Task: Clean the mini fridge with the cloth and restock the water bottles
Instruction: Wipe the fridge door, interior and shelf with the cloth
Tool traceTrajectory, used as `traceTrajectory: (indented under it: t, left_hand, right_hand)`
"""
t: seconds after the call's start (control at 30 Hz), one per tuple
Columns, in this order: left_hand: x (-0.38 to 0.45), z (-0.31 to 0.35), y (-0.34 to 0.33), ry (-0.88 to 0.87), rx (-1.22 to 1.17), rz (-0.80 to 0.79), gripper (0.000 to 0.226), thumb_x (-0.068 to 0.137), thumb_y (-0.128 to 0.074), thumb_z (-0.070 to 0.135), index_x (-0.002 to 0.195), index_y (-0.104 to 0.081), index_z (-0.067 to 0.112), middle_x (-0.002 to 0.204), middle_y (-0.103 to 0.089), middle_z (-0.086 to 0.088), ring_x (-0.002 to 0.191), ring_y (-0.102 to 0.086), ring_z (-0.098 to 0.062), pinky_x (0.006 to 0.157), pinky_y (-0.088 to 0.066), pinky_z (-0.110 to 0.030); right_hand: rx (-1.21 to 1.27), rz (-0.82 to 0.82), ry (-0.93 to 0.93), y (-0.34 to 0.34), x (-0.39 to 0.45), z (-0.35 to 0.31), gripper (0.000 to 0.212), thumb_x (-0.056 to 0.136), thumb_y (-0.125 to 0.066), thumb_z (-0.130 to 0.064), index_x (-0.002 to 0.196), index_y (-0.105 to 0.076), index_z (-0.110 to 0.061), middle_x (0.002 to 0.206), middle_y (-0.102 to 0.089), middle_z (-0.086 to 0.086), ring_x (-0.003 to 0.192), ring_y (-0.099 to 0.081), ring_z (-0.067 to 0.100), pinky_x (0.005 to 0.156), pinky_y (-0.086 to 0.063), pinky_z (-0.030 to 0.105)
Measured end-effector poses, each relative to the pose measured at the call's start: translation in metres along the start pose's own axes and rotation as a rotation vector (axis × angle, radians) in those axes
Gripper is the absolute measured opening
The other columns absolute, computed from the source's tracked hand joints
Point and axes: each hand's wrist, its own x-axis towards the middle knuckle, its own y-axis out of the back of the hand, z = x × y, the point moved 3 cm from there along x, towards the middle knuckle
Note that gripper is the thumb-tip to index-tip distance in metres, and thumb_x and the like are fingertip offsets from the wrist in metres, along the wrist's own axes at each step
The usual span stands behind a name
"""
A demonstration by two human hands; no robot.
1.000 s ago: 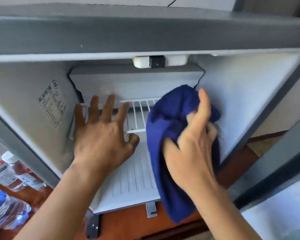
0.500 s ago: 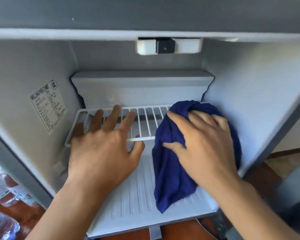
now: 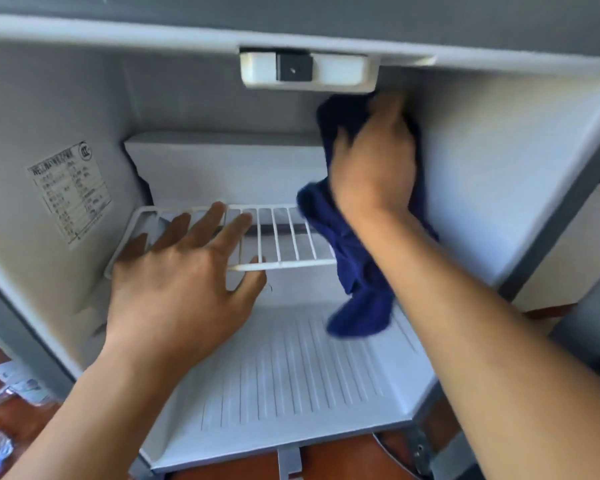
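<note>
1. Mini fridge (image 3: 520,188) open, wire shelf (image 3: 284,233) inside; water bottles (image 3: 0,379) on the floor, far left.
2. Cloth (image 3: 354,265) bunched in right hand (image 3: 374,168), fingers curled round it, pressed high at the back right corner; tail hanging down (long axis near vertical).
3. Left hand (image 3: 177,296) spread flat on shelf front, nearer the bottles.

- Wire shelf (image 3: 284,237) spans the mini fridge (image 3: 499,174) interior, under the left hand (image 3: 181,289).
- Cloth (image 3: 354,271) hangs right, against the rear corner.
- Water bottles (image 3: 0,379) lie outside, lower left.
</note>
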Motion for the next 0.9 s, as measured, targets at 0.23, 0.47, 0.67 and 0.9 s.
traceTrajectory:
  t: [0.23, 0.47, 0.67, 0.9]
  left_hand:
    - [-0.001, -0.001, -0.001, -0.016, -0.001, -0.003, 0.066, 0.085, -0.047, 0.065, 0.142, -0.061, 0.034, 0.148, -0.060, 0.003, 0.133, -0.060, -0.029, 0.097, -0.054, -0.058]
    - [-0.002, 0.000, -0.001, -0.063, 0.049, 0.043, 0.045, 0.082, -0.055, 0.047, 0.105, -0.074, 0.013, 0.106, -0.075, -0.014, 0.091, -0.072, -0.039, 0.064, -0.050, -0.042]
    - [-0.007, -0.008, -0.003, -0.012, 0.079, 0.106, 0.035, 0.075, -0.054, 0.023, 0.090, -0.069, -0.005, 0.089, -0.070, -0.028, 0.091, -0.068, -0.047, 0.066, -0.048, -0.042]
    - [-0.008, -0.011, -0.006, 0.021, 0.065, -0.014, 0.064, 0.079, -0.049, 0.039, 0.133, -0.064, 0.009, 0.140, -0.061, -0.021, 0.134, -0.048, -0.049, 0.107, -0.039, -0.057]
  right_hand:
    - [-0.456, -0.205, 0.152, -0.027, -0.006, 0.000, 0.051, 0.091, -0.036, -0.042, 0.115, -0.070, -0.013, 0.120, -0.066, 0.012, 0.127, -0.048, 0.035, 0.120, -0.015, 0.058]
    - [-0.276, -0.362, 0.463, -0.058, -0.045, -0.086, 0.055, 0.086, -0.029, -0.046, 0.116, -0.072, -0.033, 0.119, -0.070, -0.002, 0.117, -0.057, 0.027, 0.109, -0.031, 0.044]
    - [-0.121, -0.519, 0.635, -0.076, -0.054, -0.120, 0.038, 0.092, -0.050, -0.047, 0.124, -0.067, -0.035, 0.127, -0.067, -0.008, 0.125, -0.055, 0.019, 0.105, -0.036, 0.034]
    - [-0.553, -0.224, 0.221, -0.016, -0.024, 0.009, 0.057, 0.097, -0.042, -0.055, 0.129, -0.060, -0.012, 0.127, -0.060, 0.020, 0.135, -0.043, 0.038, 0.106, -0.031, 0.062]
